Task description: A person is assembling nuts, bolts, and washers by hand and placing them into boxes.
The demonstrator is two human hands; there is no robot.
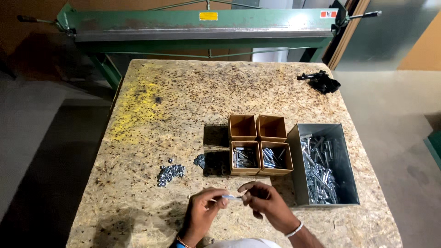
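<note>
- From the head view I see my left hand (205,207) curled near the front edge of the rough chipboard tabletop (183,92), thumb and fingertips pinched on one end of a short silver bolt (232,197).
- My right hand (265,200) meets it from the other side, fingers bent in and closed around the bolt's far end; whether a nut or washer sits under those fingertips I cannot tell.
- The bolt lies roughly level between the two hands, held just above the board, in front of the boxes.
- Just beyond the hands stand four small brown cardboard boxes (259,143) packed in a square, touching one another. The two near ones hold silver bolts; the two far ones look bare inside.
- Touching the boxes on their right is a grey sheet-metal bin (342,151) with a heap of long silver bolts in it.
- To the left of the boxes lies a small cluster of dark round washers (200,160), and further left a loose pile of small silver nuts (170,173).
- A patch of yellow paint (135,108) stains the board's left side.
- At the far right corner rests a black clamp-like tool (320,81).
- Behind the table stands a long green sheet-metal folding machine (202,25).
- A white band (294,229) circles my right wrist, and a beaded one (182,241) circles my left.
</note>
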